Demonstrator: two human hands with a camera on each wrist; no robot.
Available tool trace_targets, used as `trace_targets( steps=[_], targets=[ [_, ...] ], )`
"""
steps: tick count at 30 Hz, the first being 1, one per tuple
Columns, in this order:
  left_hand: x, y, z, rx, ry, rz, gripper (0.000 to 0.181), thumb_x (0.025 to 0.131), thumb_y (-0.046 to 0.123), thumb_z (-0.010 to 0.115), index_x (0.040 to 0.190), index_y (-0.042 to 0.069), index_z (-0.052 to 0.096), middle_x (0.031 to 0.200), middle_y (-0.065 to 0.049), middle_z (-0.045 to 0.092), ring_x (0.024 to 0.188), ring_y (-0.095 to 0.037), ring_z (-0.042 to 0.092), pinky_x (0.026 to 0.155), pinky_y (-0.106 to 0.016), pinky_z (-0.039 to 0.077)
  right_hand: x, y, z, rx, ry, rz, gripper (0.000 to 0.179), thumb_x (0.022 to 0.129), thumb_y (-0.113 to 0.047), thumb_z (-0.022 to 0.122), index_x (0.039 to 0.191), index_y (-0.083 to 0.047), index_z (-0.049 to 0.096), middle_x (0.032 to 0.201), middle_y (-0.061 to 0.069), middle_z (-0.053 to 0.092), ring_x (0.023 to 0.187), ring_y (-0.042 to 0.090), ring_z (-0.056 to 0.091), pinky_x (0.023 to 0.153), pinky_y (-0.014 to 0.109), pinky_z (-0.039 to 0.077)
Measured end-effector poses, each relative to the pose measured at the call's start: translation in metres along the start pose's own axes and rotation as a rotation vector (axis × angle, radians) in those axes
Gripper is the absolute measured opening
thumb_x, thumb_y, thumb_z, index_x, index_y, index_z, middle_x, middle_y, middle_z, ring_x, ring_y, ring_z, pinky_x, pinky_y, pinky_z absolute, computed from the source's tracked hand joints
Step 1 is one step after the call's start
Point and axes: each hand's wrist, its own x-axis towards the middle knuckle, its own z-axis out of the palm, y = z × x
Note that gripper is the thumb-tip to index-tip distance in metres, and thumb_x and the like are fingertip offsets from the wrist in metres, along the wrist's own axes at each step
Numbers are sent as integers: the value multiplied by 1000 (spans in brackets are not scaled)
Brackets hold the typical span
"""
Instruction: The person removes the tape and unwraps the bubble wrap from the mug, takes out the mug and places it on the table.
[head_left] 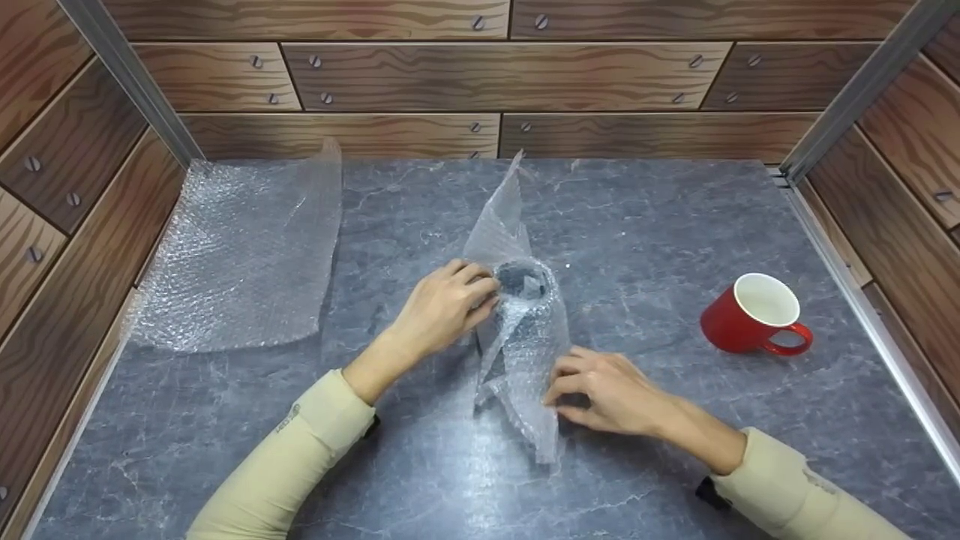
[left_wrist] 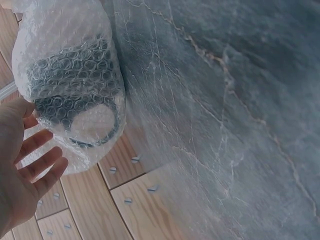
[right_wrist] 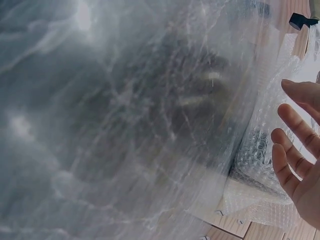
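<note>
Bubble wrap [head_left: 529,360] surrounds a dark mug [left_wrist: 65,107] on the table. Its round handle shows through the layers in the left wrist view. My left hand [head_left: 448,300] touches the left side of the bundle near its round top opening, with its lower fingers loosely spread. Against the lower right side of the wrap lies my right hand [head_left: 604,390], its fingers apart and relaxed in the right wrist view. One loose corner of wrap points up behind the bundle, and another flap points toward me.
A red mug [head_left: 739,319], white inside, sits at the right with its handle pointing right. A flat sheet of bubble wrap [head_left: 240,255] lies at the back left. Wood-patterned panels [head_left: 390,75] and metal rails [head_left: 874,300] border the grey marbled table [head_left: 420,465].
</note>
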Motion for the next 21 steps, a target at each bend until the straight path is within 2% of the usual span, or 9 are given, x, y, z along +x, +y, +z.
trace_targets(
  steps=[10,21],
  targets=[
    [0,0,1,3,-1,2,18,103,28,69,114,16,77,113,-2,76,100,-21,68,85,-33,63,-5,-2,-15,-19,38,-29,31,81,-14,87,109,-23,79,108,-7,72,89,7,63,72,21,57],
    [0,-1,1,7,16,8,16,102,26,69,112,16,77,111,-2,76,98,-21,68,82,-33,62,4,10,-34,-11,225,-31,25,81,-17,88,105,-15,79,103,-1,75,86,14,69,70,25,61]
  ],
)
